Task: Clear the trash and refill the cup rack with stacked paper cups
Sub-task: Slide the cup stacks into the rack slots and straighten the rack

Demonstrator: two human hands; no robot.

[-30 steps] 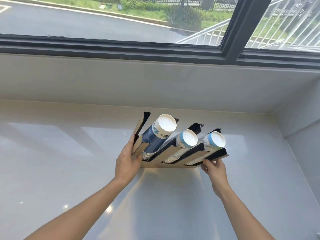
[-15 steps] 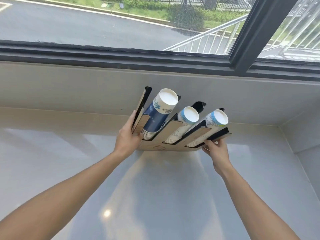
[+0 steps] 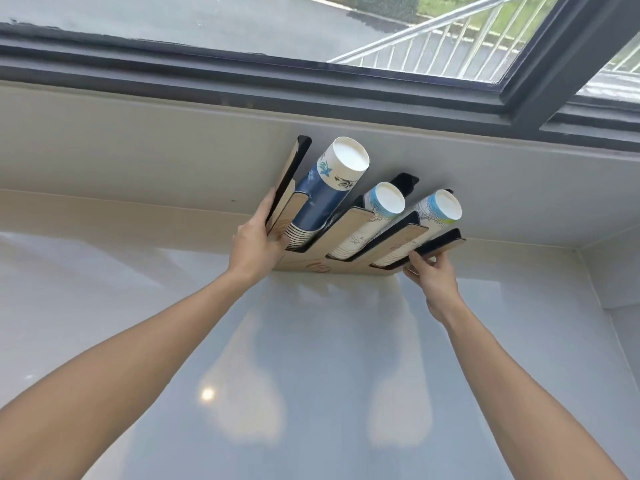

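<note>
A wood-and-black cup rack [image 3: 349,230] stands tilted at the back of the white counter, close to the low wall under the window. It holds three stacks of paper cups with bottoms facing me: a dark blue stack [image 3: 322,199] on the left, a white-and-blue stack [image 3: 372,220] in the middle, and a white stack with blue and yellow rim [image 3: 429,220] on the right. My left hand [image 3: 254,242] grips the rack's left side panel. My right hand [image 3: 429,275] pinches the rack's lower right corner.
The glossy white counter [image 3: 311,358] spreads in front of the rack and reflects light. A beige low wall [image 3: 138,150] runs behind, with a dark window frame [image 3: 311,84] above it. A side wall [image 3: 616,278] closes the right corner.
Both hands have carried the rack away from me toward the back wall, and it now sits nearer the wall under the window. The grips look the same.
</note>
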